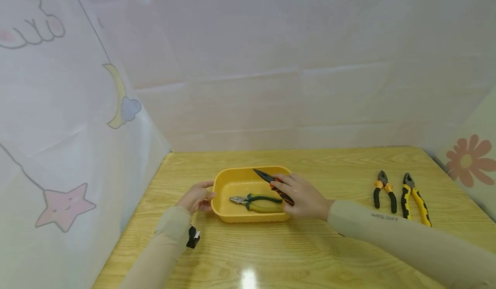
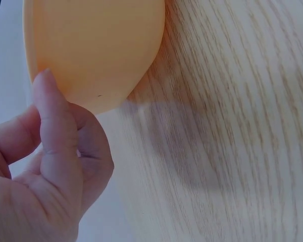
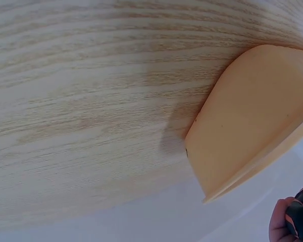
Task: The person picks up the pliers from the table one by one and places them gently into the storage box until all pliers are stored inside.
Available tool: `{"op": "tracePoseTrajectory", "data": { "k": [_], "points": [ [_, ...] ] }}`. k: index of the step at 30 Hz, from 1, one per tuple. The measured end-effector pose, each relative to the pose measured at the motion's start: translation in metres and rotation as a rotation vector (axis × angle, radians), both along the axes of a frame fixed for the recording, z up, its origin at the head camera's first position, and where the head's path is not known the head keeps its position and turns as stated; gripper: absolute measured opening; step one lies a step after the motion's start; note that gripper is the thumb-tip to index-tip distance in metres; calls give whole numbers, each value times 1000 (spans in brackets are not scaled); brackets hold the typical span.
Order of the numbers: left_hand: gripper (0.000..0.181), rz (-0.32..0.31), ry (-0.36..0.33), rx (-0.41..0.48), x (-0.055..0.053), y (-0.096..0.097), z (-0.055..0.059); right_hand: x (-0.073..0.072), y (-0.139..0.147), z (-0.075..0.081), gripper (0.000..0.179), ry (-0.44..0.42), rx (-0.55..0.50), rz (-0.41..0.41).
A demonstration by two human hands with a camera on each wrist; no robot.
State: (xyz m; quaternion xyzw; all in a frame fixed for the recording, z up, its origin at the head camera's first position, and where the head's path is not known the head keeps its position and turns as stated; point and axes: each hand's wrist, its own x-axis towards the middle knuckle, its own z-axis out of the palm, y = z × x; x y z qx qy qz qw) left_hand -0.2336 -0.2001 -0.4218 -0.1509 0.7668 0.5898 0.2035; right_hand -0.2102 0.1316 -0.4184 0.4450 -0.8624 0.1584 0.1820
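A yellow plastic bin (image 1: 232,218) sits on the wooden table, and my left hand (image 1: 196,197) pinches its left rim between thumb and fingers. The left wrist view shows the thumb (image 2: 53,116) on the bin's outer wall (image 2: 96,50). Over the bin's right end, my right hand (image 1: 306,196) grips long-nose pliers (image 1: 267,177) by their black and orange handles, the dark tips pointing to the back left. Inside the bin lie combination pliers (image 1: 255,203) with green and yellow handles. At the right wrist view's lower corner, fingers hold the black and orange handle (image 3: 302,214).
To the right on the table (image 1: 333,254) lie pliers with orange and black handles (image 1: 384,190) and larger pliers with yellow and black handles (image 1: 414,198). A pale curtain (image 1: 271,86) stands behind the table, with printed sheets at both sides.
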Motion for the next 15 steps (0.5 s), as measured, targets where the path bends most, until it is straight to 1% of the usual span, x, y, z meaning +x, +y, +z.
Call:
{"op": "tracePoseTrajectory", "data": {
  "k": [6, 10, 15],
  "points": [
    [53, 4, 2, -5, 0, 0, -1, -6, -2, 1, 57, -8, 29, 53],
    [53, 4, 5, -5, 0, 0, -1, -10, -4, 2, 58, -29, 57, 83],
    [52, 5, 8, -3, 0, 1, -2, -18, -4, 0, 58, -41, 75, 135]
  ]
}}
